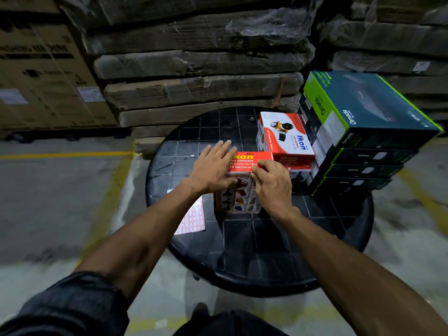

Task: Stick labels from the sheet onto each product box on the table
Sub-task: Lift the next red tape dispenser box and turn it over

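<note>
Left hand (213,166) flat on red box (249,161); right hand (272,183) perhaps pinching a label.

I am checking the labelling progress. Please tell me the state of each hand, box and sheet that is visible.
Left hand: open, flat on the near box.
Right hand: fingertips pinched at the box's front edge; a label between them cannot be told.
Near Ikon box: closed, lying on the table.
Far Ikon box: closed, stacked on another.
Omada boxes: closed, stacked.
Label sheet: flat on the table, partly under the left forearm.
</note>
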Demonstrator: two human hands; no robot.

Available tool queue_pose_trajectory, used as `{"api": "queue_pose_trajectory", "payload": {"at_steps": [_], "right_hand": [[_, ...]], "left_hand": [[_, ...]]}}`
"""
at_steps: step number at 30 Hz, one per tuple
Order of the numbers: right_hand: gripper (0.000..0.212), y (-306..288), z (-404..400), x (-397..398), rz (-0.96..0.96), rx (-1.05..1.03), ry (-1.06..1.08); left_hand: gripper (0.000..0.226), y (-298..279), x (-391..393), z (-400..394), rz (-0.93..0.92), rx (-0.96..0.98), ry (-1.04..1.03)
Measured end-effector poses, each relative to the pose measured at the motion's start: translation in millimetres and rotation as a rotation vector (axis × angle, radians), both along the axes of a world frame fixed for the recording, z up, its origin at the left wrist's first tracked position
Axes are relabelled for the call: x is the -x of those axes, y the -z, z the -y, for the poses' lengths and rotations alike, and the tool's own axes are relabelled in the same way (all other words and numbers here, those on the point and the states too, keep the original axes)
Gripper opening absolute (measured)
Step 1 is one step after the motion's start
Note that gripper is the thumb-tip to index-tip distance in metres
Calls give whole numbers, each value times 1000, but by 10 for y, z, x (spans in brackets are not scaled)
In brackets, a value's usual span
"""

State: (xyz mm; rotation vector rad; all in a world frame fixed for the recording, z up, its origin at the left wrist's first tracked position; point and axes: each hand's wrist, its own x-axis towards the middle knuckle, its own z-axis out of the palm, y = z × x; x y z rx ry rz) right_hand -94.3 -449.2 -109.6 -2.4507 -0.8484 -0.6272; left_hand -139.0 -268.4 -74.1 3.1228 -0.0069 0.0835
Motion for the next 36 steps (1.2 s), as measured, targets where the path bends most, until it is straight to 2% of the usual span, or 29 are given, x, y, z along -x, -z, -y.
{"api": "queue_pose_trajectory", "payload": {"at_steps": [3,7,9,11,14,18,22,24,27,28,31,34,36], "right_hand": [[24,8,33,20,8,8,-11],[29,2,65,32,-5,-5,-33],[39,16,104,56,-84,0,-48],[58,62,173,89,-233,-8,-29],[75,195,261,162,-565,-215,74],[83,345,335,172,-993,-444,258],[89,430,299,214,-1299,-673,225],[83,438,252,218,-1357,-746,172],[45,333,141,208,-1379,-768,49],[40,305,107,196,-1370,-768,21],[60,227,33,176,-1378,-756,-5],[45,151,-13,155,-1392,-753,-25],[43,80,-52,148,-1373,-724,-57]], "left_hand": [[94,-73,-119,11,-100,28,-3],[77,-84,-216,35,-53,76,-17],[70,-70,-209,13,-30,164,-49],[64,-68,-158,-50,-12,273,-75],[58,-48,-4,-240,4,521,-154],[43,93,252,-602,21,1044,-316],[24,326,450,-740,39,1358,-516],[22,508,510,-776,13,1489,-662],[27,768,589,-825,-32,1589,-849],[26,819,627,-823,-54,1599,-885],[24,933,722,-809,-70,1678,-954],[26,979,792,-824,-66,1790,-1000],[29,977,815,-826,-56,1814,-1038]]}}
